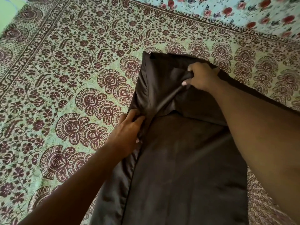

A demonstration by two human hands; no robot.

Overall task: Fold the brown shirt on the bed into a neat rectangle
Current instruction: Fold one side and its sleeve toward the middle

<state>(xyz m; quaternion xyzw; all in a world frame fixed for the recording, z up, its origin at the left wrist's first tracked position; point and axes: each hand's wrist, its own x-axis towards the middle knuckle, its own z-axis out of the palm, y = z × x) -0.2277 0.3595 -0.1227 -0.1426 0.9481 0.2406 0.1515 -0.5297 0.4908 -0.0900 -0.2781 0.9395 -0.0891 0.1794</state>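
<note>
The brown shirt lies lengthwise on the bed, running from the bottom middle up to the centre. Its upper part is bunched and folded over. My left hand pinches the shirt's left edge, fingers tucked into the cloth. My right hand grips a raised ridge of fabric near the shirt's top and lifts it. My right forearm hides part of the shirt's right side.
The bed is covered by a green bedspread with a maroon floral and paisley print. A light sheet with red flowers lies at the top right. A plain green surface shows at the top left corner.
</note>
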